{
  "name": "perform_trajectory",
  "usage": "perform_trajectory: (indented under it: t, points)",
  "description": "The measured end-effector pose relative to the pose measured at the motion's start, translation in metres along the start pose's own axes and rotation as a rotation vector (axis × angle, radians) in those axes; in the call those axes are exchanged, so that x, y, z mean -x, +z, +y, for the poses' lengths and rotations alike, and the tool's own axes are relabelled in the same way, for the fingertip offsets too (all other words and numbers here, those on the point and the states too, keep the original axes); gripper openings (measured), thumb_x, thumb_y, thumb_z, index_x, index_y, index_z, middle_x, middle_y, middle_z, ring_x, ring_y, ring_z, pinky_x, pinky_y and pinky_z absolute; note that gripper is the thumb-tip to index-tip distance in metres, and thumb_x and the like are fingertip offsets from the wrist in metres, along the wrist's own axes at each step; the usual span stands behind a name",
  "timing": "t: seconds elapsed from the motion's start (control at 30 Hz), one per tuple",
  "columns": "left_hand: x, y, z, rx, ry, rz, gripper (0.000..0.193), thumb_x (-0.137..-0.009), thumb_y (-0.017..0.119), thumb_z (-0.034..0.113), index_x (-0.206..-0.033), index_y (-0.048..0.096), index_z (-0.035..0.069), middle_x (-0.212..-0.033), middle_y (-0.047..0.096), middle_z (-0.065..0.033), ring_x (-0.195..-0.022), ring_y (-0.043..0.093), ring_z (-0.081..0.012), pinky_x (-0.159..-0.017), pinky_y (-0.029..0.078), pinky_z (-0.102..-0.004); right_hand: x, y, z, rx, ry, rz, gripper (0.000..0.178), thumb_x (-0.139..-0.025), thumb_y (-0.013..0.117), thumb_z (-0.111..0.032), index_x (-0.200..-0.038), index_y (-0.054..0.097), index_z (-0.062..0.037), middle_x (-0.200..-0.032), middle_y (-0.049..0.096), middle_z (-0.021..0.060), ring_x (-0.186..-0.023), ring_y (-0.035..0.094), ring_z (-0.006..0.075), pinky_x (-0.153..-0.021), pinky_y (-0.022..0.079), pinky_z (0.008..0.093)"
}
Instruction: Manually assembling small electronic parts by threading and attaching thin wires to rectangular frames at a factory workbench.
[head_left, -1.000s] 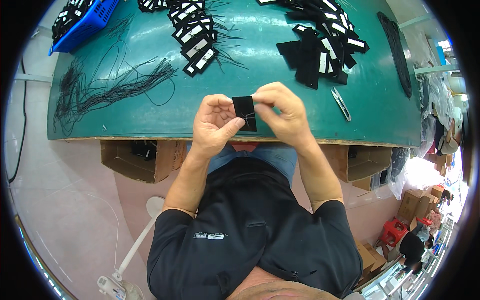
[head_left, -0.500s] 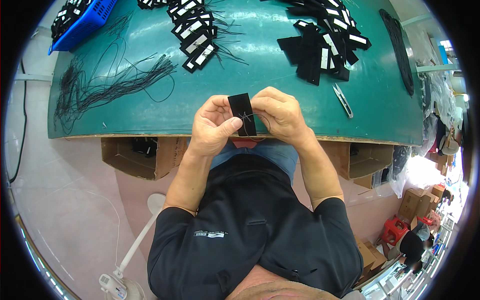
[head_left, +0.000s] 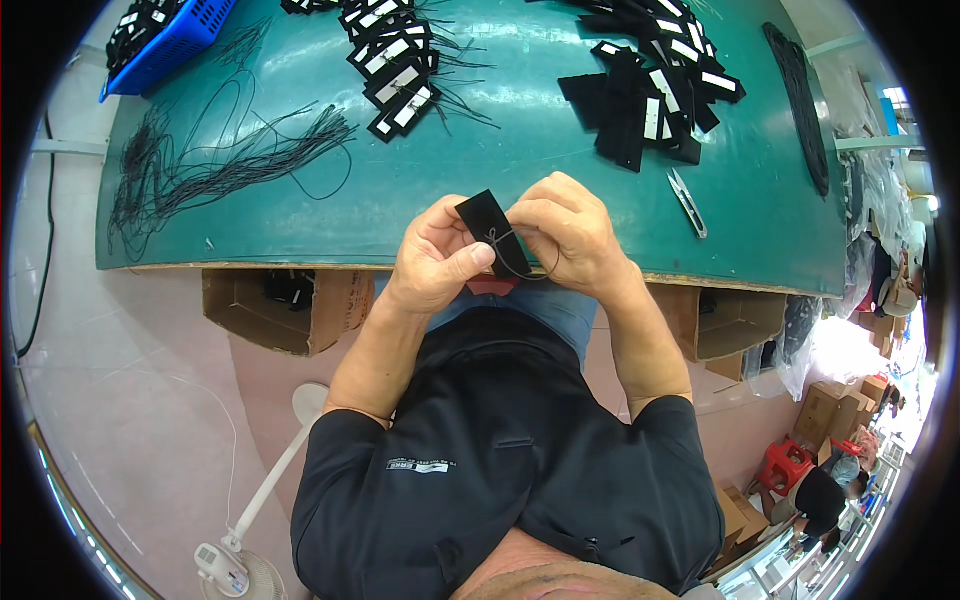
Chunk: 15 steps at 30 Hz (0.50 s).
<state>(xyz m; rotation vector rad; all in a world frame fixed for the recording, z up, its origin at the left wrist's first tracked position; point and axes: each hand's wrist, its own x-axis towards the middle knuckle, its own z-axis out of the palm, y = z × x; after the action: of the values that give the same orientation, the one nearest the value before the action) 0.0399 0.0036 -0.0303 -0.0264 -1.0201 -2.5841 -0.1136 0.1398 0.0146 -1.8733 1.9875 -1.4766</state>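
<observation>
My left hand (head_left: 437, 260) pinches a small black rectangular tag (head_left: 487, 222) over the near edge of the green table (head_left: 300, 215). My right hand (head_left: 565, 232) grips a thin black string (head_left: 515, 252) that loops through the tag's lower end. Both hands touch each other around the tag. A pile of loose black strings (head_left: 215, 165) lies on the table to the left. A heap of black tags with white labels (head_left: 655, 95) lies at the back right, and a row of tags with strings attached (head_left: 395, 55) lies at the back middle.
Small metal snips (head_left: 688, 202) lie on the table right of my hands. A blue basket (head_left: 165, 40) with tags stands at the back left. Open cardboard boxes (head_left: 280, 305) sit under the table. A white fan (head_left: 235, 570) stands on the floor at lower left.
The tag has tilted and my hands have shifted slightly. A loop of string now shows below the tag between my fingers.
</observation>
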Motion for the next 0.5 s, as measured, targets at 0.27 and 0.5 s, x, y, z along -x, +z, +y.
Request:
perform_trajectory:
  t: [0.27,0.5]
  points:
    - [0.0022,0.0034,0.0030,-0.008,-0.020,0.007,0.028,-0.092,0.071,-0.002,-0.118,0.058,-0.001,-0.103,0.068,-0.0115,-0.091,0.070,-0.0174,-0.080,0.060,-0.0328,0.0030,-0.0018,0.0032,0.132,-0.114,0.027,0.023,-0.072,0.077,0.000,-0.092,0.071,-0.0093,-0.081,0.062,0.0030,-0.077,0.059,0.0247,-0.073,0.045,0.0366]
    - [0.0033,-0.0052,0.0007,-0.043,-0.028,-0.024,0.024,-0.092,0.071,-0.001,-0.113,0.059,-0.001,-0.099,0.069,-0.0113,-0.084,0.071,-0.0172,-0.071,0.061,-0.0318,0.0073,-0.0069,-0.0033,0.026,-0.046,-0.043,0.018,-0.076,0.076,-0.001,-0.091,0.070,-0.0087,-0.080,0.062,0.0032,-0.076,0.058,0.0250,-0.073,0.045,0.0368]
